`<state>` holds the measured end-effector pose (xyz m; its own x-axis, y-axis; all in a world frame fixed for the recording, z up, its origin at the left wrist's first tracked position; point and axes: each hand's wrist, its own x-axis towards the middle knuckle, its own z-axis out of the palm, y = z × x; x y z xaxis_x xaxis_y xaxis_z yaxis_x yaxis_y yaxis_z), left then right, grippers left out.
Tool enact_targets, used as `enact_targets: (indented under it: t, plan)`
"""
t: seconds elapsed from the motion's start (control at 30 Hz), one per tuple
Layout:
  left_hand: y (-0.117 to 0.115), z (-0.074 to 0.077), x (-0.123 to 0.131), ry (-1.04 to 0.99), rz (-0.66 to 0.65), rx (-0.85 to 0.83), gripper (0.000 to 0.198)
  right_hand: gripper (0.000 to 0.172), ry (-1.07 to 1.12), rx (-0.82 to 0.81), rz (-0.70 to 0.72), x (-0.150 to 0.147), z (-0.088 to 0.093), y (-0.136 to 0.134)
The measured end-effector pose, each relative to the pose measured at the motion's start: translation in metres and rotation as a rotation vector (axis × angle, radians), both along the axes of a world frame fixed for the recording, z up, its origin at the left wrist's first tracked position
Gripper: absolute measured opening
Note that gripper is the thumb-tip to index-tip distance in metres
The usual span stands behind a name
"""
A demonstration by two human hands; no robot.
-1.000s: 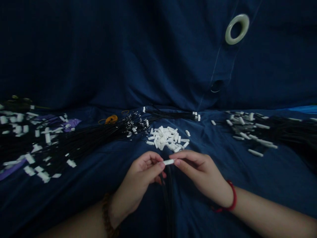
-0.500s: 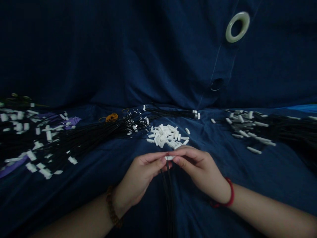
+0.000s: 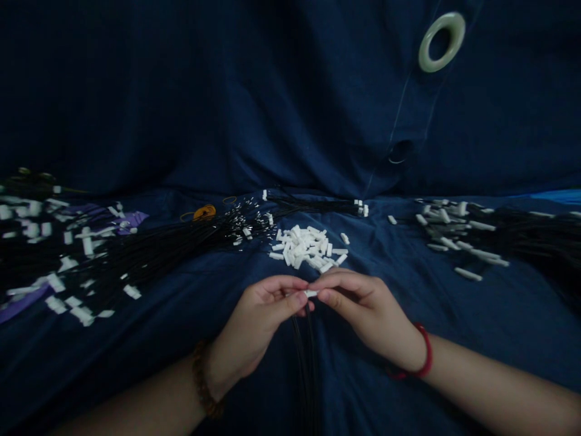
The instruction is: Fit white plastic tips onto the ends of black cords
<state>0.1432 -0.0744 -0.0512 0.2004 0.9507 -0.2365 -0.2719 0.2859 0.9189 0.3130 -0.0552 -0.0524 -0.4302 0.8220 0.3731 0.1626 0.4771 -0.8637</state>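
Between the fingertips of both hands sits a small white plastic connector (image 3: 310,293), partly hidden by my fingers. My left hand (image 3: 267,312) pinches its left end with thumb and forefinger. At its right end, the thumb and fingers of my right hand (image 3: 363,303) are closed on it. Thin black wires (image 3: 305,357) hang down below my fingers toward the bottom edge; where they join the connector is hard to make out. Just beyond my fingertips lies a heap of loose white connectors (image 3: 302,245) on the dark blue cloth (image 3: 363,399).
Black wires with white connectors (image 3: 84,242) spread over the left side. A wire bundle with bare shiny ends (image 3: 240,221) lies behind the heap, near an orange coil (image 3: 204,212). More connector-tipped wires (image 3: 467,227) lie at right. A dark blue curtain (image 3: 290,97) with a ring (image 3: 442,42) hangs behind.
The left forefinger has lifted and curled slightly apart from the right fingertips. The white connector has tilted a little and shows less. The view has shifted slightly.
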Motion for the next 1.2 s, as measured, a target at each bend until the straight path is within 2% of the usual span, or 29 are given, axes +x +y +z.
enact_targets:
  t: [0.13, 0.23, 0.57, 0.7, 0.9, 1.2]
  plan:
    - [-0.001, 0.001, 0.001, -0.018, -0.050, 0.005, 0.023, 0.011, -0.002, -0.005, 0.020, 0.000, 0.000, -0.001]
    - [-0.001, 0.001, 0.001, 0.012, -0.068, 0.030, 0.022, 0.010, -0.008, -0.016, 0.031, -0.001, -0.001, -0.001]
    - [-0.001, 0.001, -0.001, 0.045, -0.082, 0.042, 0.017, 0.016, 0.014, -0.114, 0.020, -0.002, 0.002, -0.011]
    - [-0.001, 0.002, -0.002, 0.100, -0.039, 0.038, 0.018, 0.014, 0.049, -0.168, -0.018, 0.000, 0.001, -0.016]
    - [0.000, 0.001, -0.002, 0.223, -0.031, 0.165, 0.015, 0.012, 0.078, -0.314, 0.009, -0.004, -0.003, -0.010]
    - [-0.004, -0.002, -0.002, 0.151, -0.109, 0.127, 0.025, 0.013, 0.134, -0.369, -0.004, -0.002, -0.006, -0.008]
